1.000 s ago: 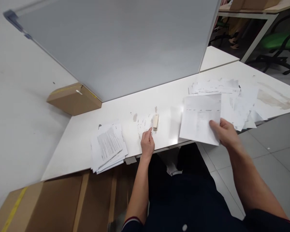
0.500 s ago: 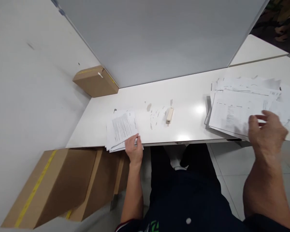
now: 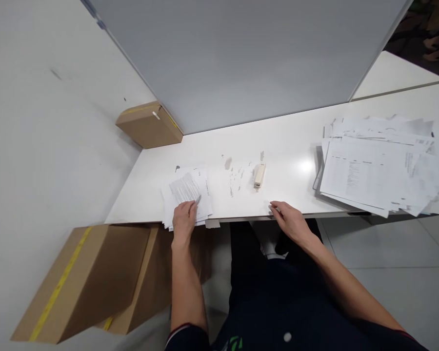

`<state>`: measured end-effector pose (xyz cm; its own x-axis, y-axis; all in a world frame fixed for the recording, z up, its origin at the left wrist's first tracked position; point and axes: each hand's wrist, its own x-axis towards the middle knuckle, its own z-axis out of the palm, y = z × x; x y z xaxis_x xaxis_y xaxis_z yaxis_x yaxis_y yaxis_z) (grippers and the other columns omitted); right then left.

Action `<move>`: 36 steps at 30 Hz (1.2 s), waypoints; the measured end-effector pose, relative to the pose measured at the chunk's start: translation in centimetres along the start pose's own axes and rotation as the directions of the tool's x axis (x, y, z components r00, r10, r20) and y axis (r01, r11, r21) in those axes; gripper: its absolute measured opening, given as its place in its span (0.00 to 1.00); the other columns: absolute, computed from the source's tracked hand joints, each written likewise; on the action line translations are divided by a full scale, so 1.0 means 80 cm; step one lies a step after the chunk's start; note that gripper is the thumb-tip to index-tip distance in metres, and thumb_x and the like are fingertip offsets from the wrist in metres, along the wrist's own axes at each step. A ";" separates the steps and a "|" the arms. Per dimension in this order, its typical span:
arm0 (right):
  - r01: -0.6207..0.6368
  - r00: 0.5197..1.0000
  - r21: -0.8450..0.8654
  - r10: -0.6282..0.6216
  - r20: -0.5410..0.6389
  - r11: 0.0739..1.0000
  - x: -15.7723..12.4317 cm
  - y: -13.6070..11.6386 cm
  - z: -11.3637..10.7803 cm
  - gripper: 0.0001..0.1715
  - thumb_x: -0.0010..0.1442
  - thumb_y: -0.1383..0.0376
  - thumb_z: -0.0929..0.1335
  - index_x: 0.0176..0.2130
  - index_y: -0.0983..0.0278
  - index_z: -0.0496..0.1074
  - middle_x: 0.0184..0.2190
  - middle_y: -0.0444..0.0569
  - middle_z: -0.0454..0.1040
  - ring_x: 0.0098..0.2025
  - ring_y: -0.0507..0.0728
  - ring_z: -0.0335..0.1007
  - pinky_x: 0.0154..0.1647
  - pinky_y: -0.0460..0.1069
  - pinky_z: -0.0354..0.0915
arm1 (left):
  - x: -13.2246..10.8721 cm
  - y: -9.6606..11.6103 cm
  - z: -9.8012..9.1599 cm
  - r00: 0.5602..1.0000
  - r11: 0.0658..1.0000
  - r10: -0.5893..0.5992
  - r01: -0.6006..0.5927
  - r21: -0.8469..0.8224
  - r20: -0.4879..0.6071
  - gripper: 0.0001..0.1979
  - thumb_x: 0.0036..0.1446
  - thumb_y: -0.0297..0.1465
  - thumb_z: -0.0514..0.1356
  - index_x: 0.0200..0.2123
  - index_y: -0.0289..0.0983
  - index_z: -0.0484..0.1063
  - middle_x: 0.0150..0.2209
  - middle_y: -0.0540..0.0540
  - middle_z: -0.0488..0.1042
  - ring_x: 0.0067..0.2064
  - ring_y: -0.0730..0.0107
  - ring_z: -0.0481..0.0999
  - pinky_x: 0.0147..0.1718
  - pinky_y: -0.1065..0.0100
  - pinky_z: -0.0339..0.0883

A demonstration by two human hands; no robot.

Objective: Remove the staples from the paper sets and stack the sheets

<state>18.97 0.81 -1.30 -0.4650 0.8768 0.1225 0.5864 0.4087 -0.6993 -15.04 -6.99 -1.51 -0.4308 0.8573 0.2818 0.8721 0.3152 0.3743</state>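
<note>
On the white table's left part lies a small stack of printed paper sheets (image 3: 205, 200). My left hand (image 3: 184, 219) rests over its front edge, fingers curled and pinching the top sheet, which looks slightly buckled. My right hand (image 3: 291, 222) is over the table's front edge, in front of a cream stapler-like object (image 3: 259, 175). Its thumb and forefinger are bent with a small gap at the tips, and I see nothing held. A large, uneven pile of printed sheets (image 3: 362, 170) lies on the right, apart from both hands.
Cardboard boxes with yellow tape (image 3: 109, 273) stand below the table at left. Another cardboard box (image 3: 149, 127) sits in the back left corner. A grey panel (image 3: 256, 58) rises behind the white table (image 3: 289, 141). Dark worn marks show on the tabletop.
My right hand has left the large paper pile and come left to the table's middle front edge. My left hand has shifted from the small stack's right corner onto its top sheet.
</note>
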 end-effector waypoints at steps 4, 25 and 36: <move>0.000 1.000 0.016 0.000 -0.005 1.000 0.001 0.005 -0.001 0.17 0.62 0.60 0.57 0.47 0.61 0.66 0.41 0.53 0.73 0.39 0.59 0.70 0.39 0.54 0.65 | 0.000 0.007 -0.003 0.995 0.995 -0.085 0.083 -0.049 -0.044 0.13 0.55 0.34 0.48 0.32 0.35 0.71 0.34 0.42 0.72 0.38 0.64 0.69 0.42 0.63 0.62; -0.102 0.994 0.243 0.107 -0.007 0.965 -0.001 -0.007 0.003 0.17 0.59 0.57 0.60 0.43 0.62 0.69 0.37 0.52 0.74 0.35 0.58 0.71 0.37 0.53 0.65 | -0.030 0.079 -0.019 0.859 0.787 -0.362 0.074 -0.613 -0.361 0.09 0.47 0.33 0.61 0.31 0.34 0.72 0.28 0.49 0.72 0.32 0.73 0.71 0.36 0.69 0.66; -0.441 0.893 0.725 0.172 0.417 0.529 0.002 -0.028 0.017 0.23 0.54 0.50 0.64 0.40 0.66 0.70 0.33 0.50 0.74 0.34 0.57 0.71 0.33 0.50 0.67 | -0.118 0.184 0.021 0.767 0.697 0.624 -0.633 -0.338 -0.149 0.09 0.51 0.23 0.57 0.37 0.37 0.70 0.34 0.45 0.74 0.39 0.67 0.70 0.39 0.62 0.67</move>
<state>16.68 -0.31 -0.73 -0.5905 0.7474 -0.3045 0.0343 -0.3538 -0.9347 2.30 -9.78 -0.14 0.1789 0.7936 0.5816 0.8021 -0.4599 0.3809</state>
